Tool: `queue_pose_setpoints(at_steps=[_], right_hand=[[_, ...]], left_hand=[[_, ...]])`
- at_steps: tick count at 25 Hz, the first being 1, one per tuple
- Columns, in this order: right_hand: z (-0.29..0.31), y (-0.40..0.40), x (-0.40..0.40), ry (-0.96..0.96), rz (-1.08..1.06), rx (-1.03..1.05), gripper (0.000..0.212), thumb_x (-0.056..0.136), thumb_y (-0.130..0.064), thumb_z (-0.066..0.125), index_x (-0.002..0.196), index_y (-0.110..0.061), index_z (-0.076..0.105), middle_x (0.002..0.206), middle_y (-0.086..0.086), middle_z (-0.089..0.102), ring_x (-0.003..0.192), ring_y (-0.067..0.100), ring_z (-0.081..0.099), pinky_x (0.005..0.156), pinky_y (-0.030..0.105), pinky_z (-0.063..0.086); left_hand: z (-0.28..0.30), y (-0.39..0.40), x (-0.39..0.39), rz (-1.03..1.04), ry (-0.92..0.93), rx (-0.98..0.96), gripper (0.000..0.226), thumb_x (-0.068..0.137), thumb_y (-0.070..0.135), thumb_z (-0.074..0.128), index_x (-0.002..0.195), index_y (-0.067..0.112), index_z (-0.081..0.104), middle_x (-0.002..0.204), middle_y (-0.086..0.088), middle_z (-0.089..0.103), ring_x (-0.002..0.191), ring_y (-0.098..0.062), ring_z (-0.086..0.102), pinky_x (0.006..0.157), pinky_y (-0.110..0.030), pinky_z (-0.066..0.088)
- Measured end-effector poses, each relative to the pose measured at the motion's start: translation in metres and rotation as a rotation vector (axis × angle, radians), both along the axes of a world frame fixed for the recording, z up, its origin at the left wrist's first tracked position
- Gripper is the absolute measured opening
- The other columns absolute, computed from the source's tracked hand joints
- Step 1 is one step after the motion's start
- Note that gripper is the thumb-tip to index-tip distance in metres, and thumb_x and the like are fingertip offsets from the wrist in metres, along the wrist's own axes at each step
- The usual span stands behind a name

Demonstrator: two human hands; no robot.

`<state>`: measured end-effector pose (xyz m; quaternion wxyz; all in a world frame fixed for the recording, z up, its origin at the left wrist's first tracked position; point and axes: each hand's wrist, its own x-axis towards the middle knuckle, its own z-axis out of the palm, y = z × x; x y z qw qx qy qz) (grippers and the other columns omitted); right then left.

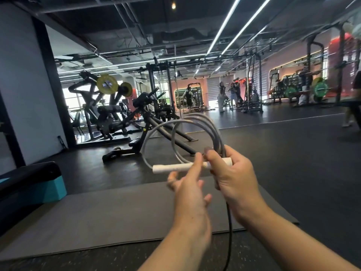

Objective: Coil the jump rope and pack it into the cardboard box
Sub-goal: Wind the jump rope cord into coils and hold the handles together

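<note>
Grey cord of the jump rope stands in several loose loops above the right hand, which grips the gathered strands together with a white handle lying crosswise. The left hand is mostly open, fingers spread and relaxed, with one fingertip touching the handle near its middle; it holds nothing firmly. A dark tail of the cord hangs from below the right hand toward the lower edge of the view, so coiling appears unfinished. The second handle cannot be identified, and the cardboard box is not in view. Hazard one: the loops are uneven in size and are restrained at one point only; if the right-hand grip relaxes while the next turn is added, the stiff cord is likely to spring open and the coil will have to be remade. Hazard two: the hanging tail may catch on the edge of the grey floor mat or underfoot, pulling strands out of the grip. Hazard three: the crosswise handle could slip out sideways, since the left hand only touches it. Gym machines stand well apart.
</note>
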<state>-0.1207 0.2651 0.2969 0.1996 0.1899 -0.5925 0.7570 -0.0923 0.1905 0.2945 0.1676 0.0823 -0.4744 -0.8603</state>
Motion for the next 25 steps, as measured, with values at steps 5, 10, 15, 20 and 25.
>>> queue_pose_setpoints(at_steps=[5,10,15,20,25], right_hand=[[0.023,0.038,-0.008,-0.066,0.099,0.345,0.038,0.078,-0.026,0.085,0.068,-0.006,0.055,0.048,-0.006,0.041,0.046,0.013,0.030,0.045,0.027,0.023],[0.042,0.047,0.001,0.016,0.081,0.728,0.036,0.082,-0.030,0.081,0.069,-0.005,0.060,0.053,-0.006,0.044,0.046,0.006,0.035,0.043,0.019,0.027],[0.047,0.053,0.004,0.029,0.108,0.806,0.040,0.083,-0.035,0.081,0.077,0.000,0.065,0.058,0.000,0.059,0.050,0.006,0.047,0.047,0.019,0.033],[0.039,0.054,-0.001,-0.036,0.107,0.672,0.047,0.077,-0.032,0.086,0.112,-0.014,0.061,0.065,-0.001,0.071,0.055,0.005,0.062,0.052,0.017,0.048],[0.039,0.045,0.004,0.111,0.252,0.831,0.046,0.087,0.003,0.071,0.126,-0.016,0.053,0.091,0.001,0.078,0.088,0.003,0.075,0.080,0.017,0.055]], left_hand=[[0.020,-0.066,0.015,0.600,0.389,-1.164,0.065,0.087,0.029,0.068,0.146,0.034,0.041,0.157,0.008,0.039,0.148,-0.012,0.028,0.121,-0.046,0.024],[0.058,-0.067,-0.010,-0.048,0.410,-1.716,0.038,0.094,0.060,0.051,0.117,0.032,0.063,0.114,0.014,0.066,0.107,0.000,0.058,0.095,-0.028,0.046],[0.055,-0.067,-0.024,-0.229,0.454,-1.474,0.035,0.097,0.046,0.056,0.087,0.013,0.058,0.052,0.003,0.058,0.041,-0.008,0.049,0.045,-0.025,0.038],[0.053,-0.063,-0.015,-0.506,0.243,-1.078,0.041,0.097,0.046,0.057,0.089,0.006,0.056,0.057,0.001,0.048,0.047,-0.016,0.046,0.052,-0.036,0.051],[0.084,-0.045,-0.009,-0.531,0.142,-1.464,0.055,0.079,0.065,0.070,0.105,0.017,0.060,0.062,-0.011,0.065,0.049,-0.024,0.058,0.055,-0.034,0.054]])
